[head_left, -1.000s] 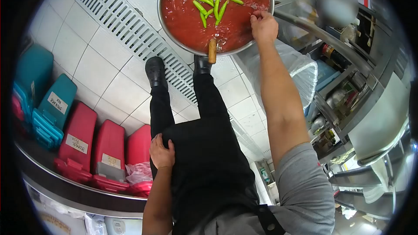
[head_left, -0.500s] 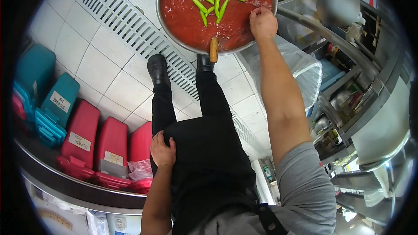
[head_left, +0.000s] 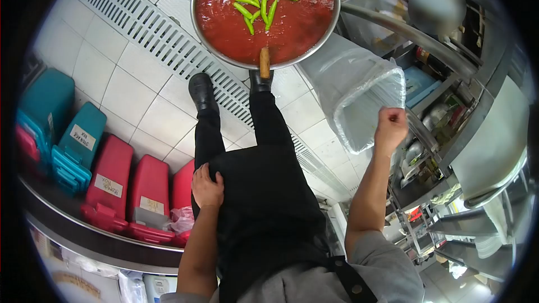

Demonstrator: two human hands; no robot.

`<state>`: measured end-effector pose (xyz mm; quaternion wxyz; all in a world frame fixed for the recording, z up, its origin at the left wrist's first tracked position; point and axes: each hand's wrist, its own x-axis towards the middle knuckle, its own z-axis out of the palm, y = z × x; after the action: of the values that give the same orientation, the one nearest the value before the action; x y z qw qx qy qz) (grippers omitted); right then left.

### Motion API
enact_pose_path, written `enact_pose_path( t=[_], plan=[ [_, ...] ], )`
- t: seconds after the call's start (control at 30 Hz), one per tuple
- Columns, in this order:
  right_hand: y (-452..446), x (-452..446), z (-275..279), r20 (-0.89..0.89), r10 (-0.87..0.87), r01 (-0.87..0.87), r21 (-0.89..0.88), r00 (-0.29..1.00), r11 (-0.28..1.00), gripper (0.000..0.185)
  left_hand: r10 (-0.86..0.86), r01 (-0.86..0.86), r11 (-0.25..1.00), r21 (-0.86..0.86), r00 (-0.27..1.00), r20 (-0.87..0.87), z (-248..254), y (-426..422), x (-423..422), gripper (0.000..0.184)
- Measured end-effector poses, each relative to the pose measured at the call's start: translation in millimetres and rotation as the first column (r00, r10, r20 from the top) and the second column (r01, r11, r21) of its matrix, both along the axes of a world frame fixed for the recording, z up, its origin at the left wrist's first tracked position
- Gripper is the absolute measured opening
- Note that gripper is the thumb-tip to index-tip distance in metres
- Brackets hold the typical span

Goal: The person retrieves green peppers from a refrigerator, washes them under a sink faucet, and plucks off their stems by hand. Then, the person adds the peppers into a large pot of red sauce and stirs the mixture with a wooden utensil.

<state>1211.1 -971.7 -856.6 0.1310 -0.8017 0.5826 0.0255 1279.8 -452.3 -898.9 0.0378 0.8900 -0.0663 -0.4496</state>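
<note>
A large round metal pot [head_left: 335, 11] holds red liquid with several green chilies [head_left: 265, 3] floating near its middle. A wooden handle [head_left: 265, 63] sticks out over the pot's near rim. My right hand [head_left: 392, 126] is closed above the right edge of a bin lined with clear plastic [head_left: 362, 98]; what its fingers hold, if anything, is too small to make out. Resting on the black apron [head_left: 264, 191] at my left thigh, my left hand [head_left: 208, 188] has its fingers apart and holds nothing.
Red storage boxes [head_left: 109, 174] and teal ones [head_left: 81, 134] line the left side. A floor drain grate [head_left: 151, 22] crosses the white tiles. To the right stands a metal rack [head_left: 443, 56] with containers and utensils.
My right hand has left the pot's right side and moved down and right to the bin's edge. The pot appears slightly further left. My left hand stays on the apron.
</note>
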Motion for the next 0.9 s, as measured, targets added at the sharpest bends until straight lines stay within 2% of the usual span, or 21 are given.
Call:
enact_pose_path(
  t=[0.07, 0.13, 0.2, 0.23, 0.3, 0.33, 0.37, 0.4, 0.47, 0.5, 0.57, 0.67, 0.7, 0.77, 0.83, 0.87, 0.9],
  plan=[
    [7, -28, -4, -0.145, 0.238, -0.227, 0.091, 0.960, 0.970, 0.046, -0.030, 0.030, 1.000, 0.005, 1.000, 0.007, 3, 2, 1, 0.049],
    [21, -9, 7, -0.174, 0.156, -0.144, 0.081, 0.972, 0.986, 0.054, -0.041, 0.041, 0.999, 0.006, 0.999, 0.032, -4, -1, 7, 0.049],
    [49, 20, 18, 0.054, 0.169, -0.169, -0.013, 0.984, 0.986, 0.049, -0.051, 0.051, 0.999, 0.020, 0.998, 0.025, 1, 1, 6, 0.049],
    [66, 34, 15, 0.174, 0.169, -0.179, 0.039, 0.970, 0.983, 0.035, -0.056, 0.056, 0.998, 0.022, 0.998, 0.019, 3, 2, 5, 0.050],
    [102, 62, -13, 0.248, 0.099, -0.164, 0.254, 0.964, 0.953, 0.019, -0.061, 0.061, 0.998, 0.016, 0.998, 0.023, -1, 1, 6, 0.050],
    [122, 87, -30, 0.248, 0.009, -0.107, 0.385, 0.969, 0.917, 0.012, -0.065, 0.065, 0.997, 0.030, 0.998, 0.009, 0, 1, 6, 0.050],
    [136, 100, -62, 0.242, 0.004, -0.124, 0.483, 0.970, 0.867, 0.022, -0.065, 0.065, 0.997, 0.043, 0.998, -0.002, 2, 1, 6, 0.050],
    [150, 123, -80, 0.135, -0.031, -0.055, 0.591, 0.990, 0.805, 0.033, -0.063, 0.063, 0.996, 0.056, 0.998, -0.008, 1, 0, 7, 0.050],
    [177, 125, -152, -0.005, 0.073, -0.058, 0.559, 0.997, 0.827, 0.044, -0.043, 0.043, 0.999, 0.027, 0.999, 0.011, -1, 5, 4, 0.050],
    [184, 139, -165, 0.001, -0.098, 0.076, 0.632, 0.995, 0.771, 0.046, -0.037, 0.036, 0.999, 0.015, 0.999, 0.013, -2, 8, 2, 0.050],
    [195, 161, -180, -0.046, -0.419, 0.303, 0.763, 0.907, 0.571, 0.051, -0.020, 0.020, 1.000, 0.018, 1.000, 0.013, -3, 9, 1, 0.049],
    [189, 179, -180, 0.030, -0.417, 0.291, 0.670, 0.908, 0.683, 0.052, 0.001, -0.001, 1.000, 0.022, 1.000, 0.004, 1, 13, -6, 0.049],
    [176, 185, -181, 0.083, -0.286, 0.184, 0.590, 0.955, 0.786, 0.051, 0.009, -0.009, 1.000, 0.021, 1.000, 0.012, -2, 13, -6, 0.049],
    [137, 197, -176, 0.111, -0.069, 0.007, 0.483, 0.991, 0.875, 0.051, 0.036, -0.036, 0.999, 0.021, 0.999, 0.003, -3, 15, -9, 0.049],
    [95, 234, -149, 0.029, 0.164, -0.160, 0.434, 0.986, 0.887, 0.054, 0.059, -0.059, 0.998, 0.007, 0.998, 0.007, -4, 18, -12, 0.049],
    [81, 254, -131, -0.055, 0.312, -0.264, 0.406, 0.948, 0.875, 0.056, 0.071, -0.071, 0.997, -0.007, 0.997, 0.016, -5, 21, -14, 0.049],
    [75, 264, -119, -0.095, 0.389, -0.322, 0.402, 0.916, 0.857, 0.055, 0.082, -0.081, 0.996, -0.023, 0.996, 0.022, -5, 23, -16, 0.049]
  ],
)
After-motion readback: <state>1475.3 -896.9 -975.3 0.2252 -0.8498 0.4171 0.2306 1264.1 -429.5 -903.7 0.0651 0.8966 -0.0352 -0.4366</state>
